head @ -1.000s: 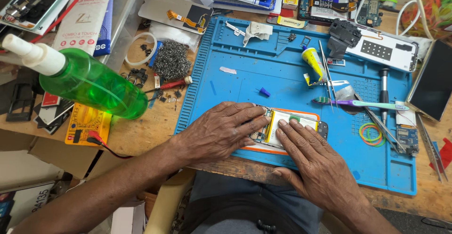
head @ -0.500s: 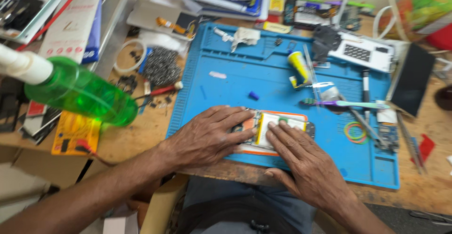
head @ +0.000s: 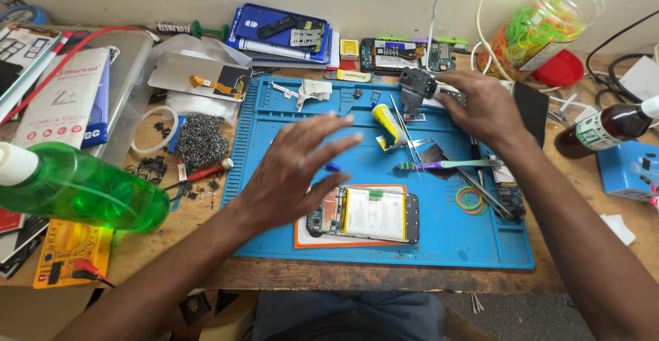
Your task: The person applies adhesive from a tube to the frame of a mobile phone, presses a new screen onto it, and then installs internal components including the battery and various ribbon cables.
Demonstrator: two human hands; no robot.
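My left hand (head: 292, 169) hovered flat above the blue mat (head: 274, 245), fingers spread and loose, gripping nothing. Just to its right, below the fingertips, lay the opened phone (head: 367, 214) on an orange sheet (head: 309, 240), its back off and the pale battery showing. The heel of that hand was close to the phone's left end, though I could not tell whether it touched.

My right hand (head: 484, 107) was stretched well away from the phone, toward the far edge of the mat, palm down over a small white device (head: 449, 94), with a black gadget (head: 414, 88) just off its fingertips. The fingers curled down around the device, but I could not tell whether they had closed on it.

Between my two hands stood a yellow glue tube (head: 388, 122), with thin metal tweezers (head: 410, 142) beside it. Below my right wrist lay a purple-handled toothbrush (head: 449, 165), and nearer me some coloured rubber bands (head: 470, 200).

Left of my left hand, off the mat, sat a wad of steel wool (head: 199, 140) and a red-handled screwdriver (head: 199, 173). Further left lay a green spray bottle (head: 82, 188) on its side. Beyond my right hand stood a clear jar of rubber bands (head: 549, 18), and to its right a dark brown bottle (head: 604, 129).
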